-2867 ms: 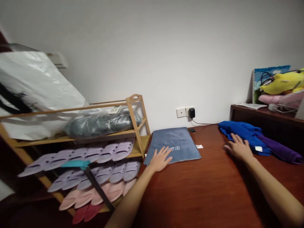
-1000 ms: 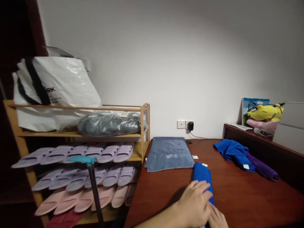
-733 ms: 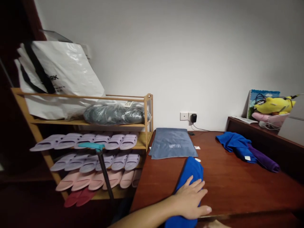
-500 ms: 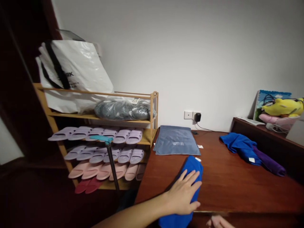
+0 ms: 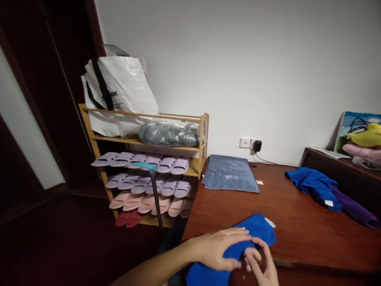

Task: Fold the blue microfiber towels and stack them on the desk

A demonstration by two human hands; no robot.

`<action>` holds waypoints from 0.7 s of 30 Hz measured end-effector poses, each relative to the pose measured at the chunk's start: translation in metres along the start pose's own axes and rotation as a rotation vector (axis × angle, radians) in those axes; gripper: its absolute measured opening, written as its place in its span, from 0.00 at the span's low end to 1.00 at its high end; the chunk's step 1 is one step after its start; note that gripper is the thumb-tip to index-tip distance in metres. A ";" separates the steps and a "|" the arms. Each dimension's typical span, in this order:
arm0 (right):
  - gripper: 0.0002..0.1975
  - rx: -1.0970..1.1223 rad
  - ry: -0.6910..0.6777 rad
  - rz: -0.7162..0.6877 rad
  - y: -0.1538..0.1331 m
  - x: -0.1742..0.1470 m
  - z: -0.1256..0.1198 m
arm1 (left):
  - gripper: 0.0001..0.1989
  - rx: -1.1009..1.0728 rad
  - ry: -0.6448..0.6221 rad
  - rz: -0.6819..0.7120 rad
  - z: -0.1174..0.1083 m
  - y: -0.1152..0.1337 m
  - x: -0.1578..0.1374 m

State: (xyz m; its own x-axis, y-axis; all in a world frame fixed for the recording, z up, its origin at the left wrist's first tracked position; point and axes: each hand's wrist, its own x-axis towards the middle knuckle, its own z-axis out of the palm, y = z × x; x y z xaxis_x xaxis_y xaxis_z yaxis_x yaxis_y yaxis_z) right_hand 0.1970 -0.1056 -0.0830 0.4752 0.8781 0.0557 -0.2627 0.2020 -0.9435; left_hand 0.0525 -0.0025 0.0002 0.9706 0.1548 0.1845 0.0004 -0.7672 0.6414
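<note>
A folded blue cloth (image 5: pixel 258 230) with a small white label at its far corner lies slantwise over the front left of the wooden table. My left hand (image 5: pixel 222 246) rests flat across it, fingers stretched to the right. Close against those fingertips, my right hand (image 5: pixel 260 262) has curled fingers and thumb at the cloth's near right edge, seemingly pinching it; the exact contact is partly hidden. Farther back on the table is a folded grey-blue cloth (image 5: pixel 230 172) lettered "HAPPY LIFE".
A crumpled blue cloth (image 5: pixel 317 184) and a rolled purple cloth (image 5: pixel 355 206) lie on the table (image 5: pixel 300 234) at right. Left of it stands a shoe rack (image 5: pixel 204 147) with slippers (image 5: pixel 168 165), a white bag (image 5: pixel 127 85) and a blue-topped pole (image 5: pixel 156 194). A charger (image 5: pixel 257 146) is plugged into the wall.
The blue cloth now lies more slantwise, its labelled end turned right and nearer. My right hand has come up from the table's front edge to the cloth beside my left hand. The view has shifted left.
</note>
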 end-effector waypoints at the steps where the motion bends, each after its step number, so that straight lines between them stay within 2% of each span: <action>1: 0.29 -0.077 -0.033 -0.057 -0.008 0.007 0.001 | 0.36 -0.024 0.036 -0.037 0.001 -0.001 0.004; 4: 0.28 -0.310 -0.068 -0.211 -0.029 0.035 0.005 | 0.35 -0.089 0.146 -0.131 0.007 -0.007 0.019; 6: 0.25 -0.434 -0.094 -0.264 -0.035 0.050 0.008 | 0.37 -0.100 0.171 -0.196 0.011 -0.009 0.026; 9: 0.27 -0.598 -0.190 -0.264 -0.031 0.058 0.009 | 0.39 -0.020 0.225 -0.311 0.005 -0.010 0.024; 12: 0.26 -0.803 -0.297 -0.259 -0.022 0.052 0.008 | 0.31 0.093 0.369 -0.385 -0.009 -0.012 0.009; 16: 0.24 -0.973 -0.358 -0.300 -0.024 0.053 0.012 | 0.24 0.135 0.452 -0.352 -0.020 -0.013 -0.008; 21: 0.20 -1.013 -0.454 -0.442 -0.018 0.068 0.018 | 0.20 0.210 0.394 -0.310 -0.015 -0.018 -0.008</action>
State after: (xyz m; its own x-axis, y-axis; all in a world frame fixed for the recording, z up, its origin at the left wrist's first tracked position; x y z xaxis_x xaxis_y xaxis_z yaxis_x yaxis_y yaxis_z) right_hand 0.2188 -0.0414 -0.0559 -0.0362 0.9328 0.3585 0.7277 0.2705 -0.6303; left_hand 0.0407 0.0193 -0.0018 0.7534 0.5845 0.3013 0.3597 -0.7499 0.5553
